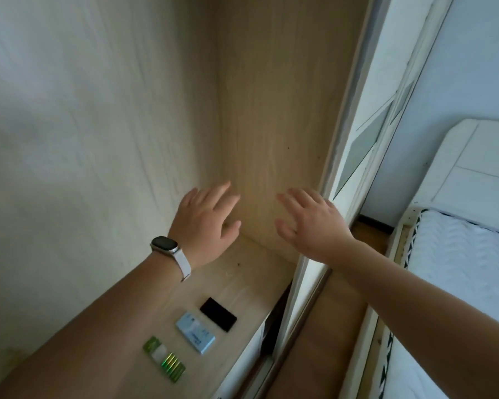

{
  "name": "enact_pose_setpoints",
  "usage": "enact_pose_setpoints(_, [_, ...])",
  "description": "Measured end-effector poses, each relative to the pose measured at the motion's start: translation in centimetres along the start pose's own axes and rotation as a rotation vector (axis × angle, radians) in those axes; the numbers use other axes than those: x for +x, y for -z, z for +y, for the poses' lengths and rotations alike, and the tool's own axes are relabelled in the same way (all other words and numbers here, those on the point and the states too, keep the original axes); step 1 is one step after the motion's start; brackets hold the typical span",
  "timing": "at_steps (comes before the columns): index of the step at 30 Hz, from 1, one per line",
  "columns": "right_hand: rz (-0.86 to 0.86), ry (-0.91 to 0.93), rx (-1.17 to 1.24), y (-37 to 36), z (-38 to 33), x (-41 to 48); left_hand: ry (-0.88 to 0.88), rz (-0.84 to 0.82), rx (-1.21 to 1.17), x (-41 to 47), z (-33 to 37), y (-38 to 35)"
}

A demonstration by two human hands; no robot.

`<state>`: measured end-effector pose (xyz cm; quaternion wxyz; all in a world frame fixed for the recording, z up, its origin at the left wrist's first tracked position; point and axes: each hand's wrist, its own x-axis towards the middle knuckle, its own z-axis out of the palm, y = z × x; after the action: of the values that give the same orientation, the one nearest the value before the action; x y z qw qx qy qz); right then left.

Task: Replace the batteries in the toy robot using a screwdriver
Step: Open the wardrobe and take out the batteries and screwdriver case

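Left hand (205, 223): raised, back toward the camera, fingers straight and slightly spread; holds nothing.
Right hand (311, 223): same pose, level with the left and apart from it; fingers spread, holds nothing.
Wristband (164, 243): white strap, dark oval face, on the left wrist.
Wooden panel (271, 110): upright, behind both hands; cannot tell whether any fingertip touches it.
Battery pack (164, 359): green, flat on the shelf (242, 272) beside the left forearm; nearest the camera of three items.
Blue box (195, 332): pale, flat, just beyond the pack.
Black slab (218, 314): flat rectangle, next beyond the box; the three lie in a diagonal row, not touching.
Bed (458, 254): white, far right, well apart from the shelf.
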<state>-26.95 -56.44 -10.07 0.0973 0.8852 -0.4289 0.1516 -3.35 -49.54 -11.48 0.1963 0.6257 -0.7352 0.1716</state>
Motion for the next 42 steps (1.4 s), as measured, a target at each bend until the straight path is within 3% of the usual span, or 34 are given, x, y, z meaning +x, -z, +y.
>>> enact_pose_setpoints(9, [-0.286, 0.178, 0.053, -7.8, -3.2, 2.3, 0.23, -0.118, -0.005, -8.9, -3.7, -5.0])
enact_pose_setpoints(19, [-0.459, 0.477, 0.219, -18.0, -5.1, 7.4, 0.642, -0.406, 0.096, -15.6, -5.6, -10.9])
enact_pose_setpoints(30, [-0.633, 0.378, 0.407, -31.9, -5.7, 6.9, 0.827, -0.419, 0.04, -18.7, -5.8, -17.9])
enact_pose_setpoints(35, [-0.75, 0.341, 0.381, -38.2, -7.0, 4.5, 0.902, -0.463, -0.049, -23.0, -6.3, -24.3])
enact_pose_setpoints(42, [-0.782, 0.231, 0.394, -47.3, -8.8, 2.8, 1.01, -0.543, -0.191, -29.1, -7.5, -34.0])
